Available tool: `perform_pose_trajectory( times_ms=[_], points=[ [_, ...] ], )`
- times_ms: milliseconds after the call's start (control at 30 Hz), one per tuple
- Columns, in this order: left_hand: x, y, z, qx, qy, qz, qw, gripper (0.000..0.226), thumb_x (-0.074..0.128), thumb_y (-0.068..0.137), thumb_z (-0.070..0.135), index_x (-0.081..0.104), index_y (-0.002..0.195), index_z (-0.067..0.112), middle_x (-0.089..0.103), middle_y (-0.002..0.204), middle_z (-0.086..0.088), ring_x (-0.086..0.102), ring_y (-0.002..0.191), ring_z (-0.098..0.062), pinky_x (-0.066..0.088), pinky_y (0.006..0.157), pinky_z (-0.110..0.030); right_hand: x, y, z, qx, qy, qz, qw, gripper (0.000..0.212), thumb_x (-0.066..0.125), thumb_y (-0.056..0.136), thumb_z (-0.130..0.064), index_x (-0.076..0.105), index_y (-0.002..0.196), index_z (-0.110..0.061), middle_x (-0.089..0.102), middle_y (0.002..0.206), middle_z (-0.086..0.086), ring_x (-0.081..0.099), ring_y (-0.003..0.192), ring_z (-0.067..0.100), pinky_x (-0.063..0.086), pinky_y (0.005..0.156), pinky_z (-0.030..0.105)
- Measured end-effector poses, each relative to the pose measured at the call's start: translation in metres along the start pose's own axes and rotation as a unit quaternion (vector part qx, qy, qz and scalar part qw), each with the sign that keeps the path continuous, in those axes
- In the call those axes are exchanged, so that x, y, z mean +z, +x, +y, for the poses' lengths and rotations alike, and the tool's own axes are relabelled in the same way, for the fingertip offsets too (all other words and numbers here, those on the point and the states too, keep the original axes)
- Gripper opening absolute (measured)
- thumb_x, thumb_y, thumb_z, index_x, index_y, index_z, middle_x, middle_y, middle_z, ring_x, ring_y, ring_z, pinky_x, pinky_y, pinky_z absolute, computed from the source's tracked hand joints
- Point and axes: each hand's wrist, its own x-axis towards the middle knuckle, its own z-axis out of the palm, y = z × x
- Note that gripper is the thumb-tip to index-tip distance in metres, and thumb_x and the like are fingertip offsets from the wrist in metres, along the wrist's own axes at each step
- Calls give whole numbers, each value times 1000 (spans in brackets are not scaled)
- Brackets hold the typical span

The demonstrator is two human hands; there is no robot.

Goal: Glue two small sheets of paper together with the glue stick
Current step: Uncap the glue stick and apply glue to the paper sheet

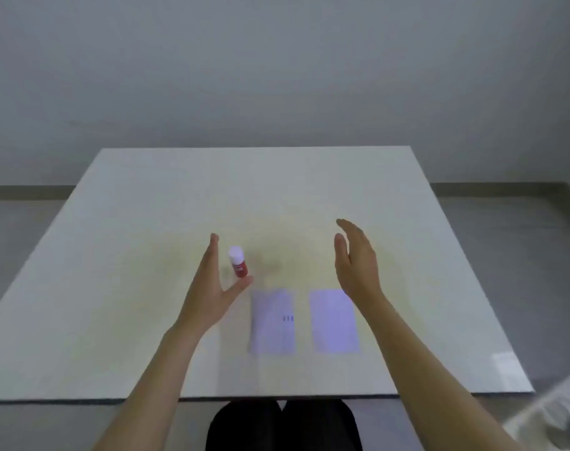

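- Step in hand: going for the glue stick (238,262). Nothing glued yet by the look of it; both sheets lie bare and apart.
- Glue stick: red body, white cap on, standing about upright on the white table (147,222), just behind and left of the papers.
- Your left hand (209,288) is spread wide, palm facing right, fingers extended past the stick on its left, thumb just below its base. It brackets the stick but isn't closed on it. Can't tell whether the thumb touches.
- Your right hand (355,265) is open too, palm facing left, holding nothing, hovering above the far edge of the right sheet (335,323).
- Left sheet (272,322) lies flat beside it with a clear gap between; it carries a small blue mark near its right edge. Right sheet looks blank.
- Next, as I read it: close left fingers and thumb round the red barrel, lift, then use the right hand to pull the cap.
- Watch: stick is narrow and tall, so a sideways nudge will tip it. Grip low on the body, not the cap.
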Motion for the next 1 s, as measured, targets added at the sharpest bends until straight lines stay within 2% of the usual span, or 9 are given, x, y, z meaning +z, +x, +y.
perform_pose_trajectory(
  times_ms=[133,267,333,433,567,667,767,900,1000],
  points=[
    [30,12,-17,48,-56,43,996,96,70,80,39,7,151,22,22,156,13,26,137,1,24,108,-22,8,-11,16,-23,74,59,995,38,36,101,-23,49,134,-13,51,139,1,45,129,14,32,105,24],
    [45,6,-23,49,-70,136,987,31,64,85,25,58,115,21,66,98,16,64,104,-11,41,77,-11,14,-60,23,-43,146,60,987,36,38,100,-29,51,132,-19,54,133,-6,48,120,5,34,95,18],
    [43,-6,-14,42,-99,162,981,15,64,85,19,66,100,20,67,83,15,69,92,-17,46,73,-16,11,-83,24,-40,139,52,988,34,44,98,-29,53,129,-21,56,129,-6,51,116,8,36,85,13],
    [33,-30,7,108,-71,164,978,19,70,81,14,66,99,15,66,89,4,65,82,-19,50,77,-27,3,-100,15,-56,115,33,991,35,57,91,-27,54,126,-24,60,119,-4,60,94,10,40,72,6],
    [18,-54,34,230,21,164,959,26,76,74,10,65,97,12,58,92,3,56,79,-12,40,73,-8,-1,-95,-24,-19,128,-53,990,58,60,79,-58,48,126,-27,66,93,-3,67,60,11,46,56,18],
    [10,-72,49,276,85,173,942,22,76,74,11,64,92,14,52,89,10,52,75,-8,39,68,-11,0,-92,-45,37,112,-95,988,74,39,71,-81,60,97,-15,66,64,4,55,35,13,39,40,21],
    [3,-84,62,293,125,186,930,18,75,75,12,62,88,14,47,86,13,49,73,-5,40,63,-15,0,-89,-54,18,118,-108,987,61,40,89,-60,61,66,-8,54,41,-2,44,36,16,35,40,20],
    [-5,-88,69,294,149,222,918,18,75,75,14,62,87,14,46,87,14,49,78,-8,43,61,-21,-3,-91,-50,-98,144,-128,976,11,57,90,-25,58,92,-14,59,76,-2,57,60,17,47,56,27],
    [-4,-90,71,286,134,226,921,18,76,74,14,63,86,13,48,87,13,50,77,-10,40,60,-21,-10,-91,-51,-75,155,-129,977,31,65,84,-37,56,107,-17,63,88,0,64,64,16,47,51,23]
  ],
)
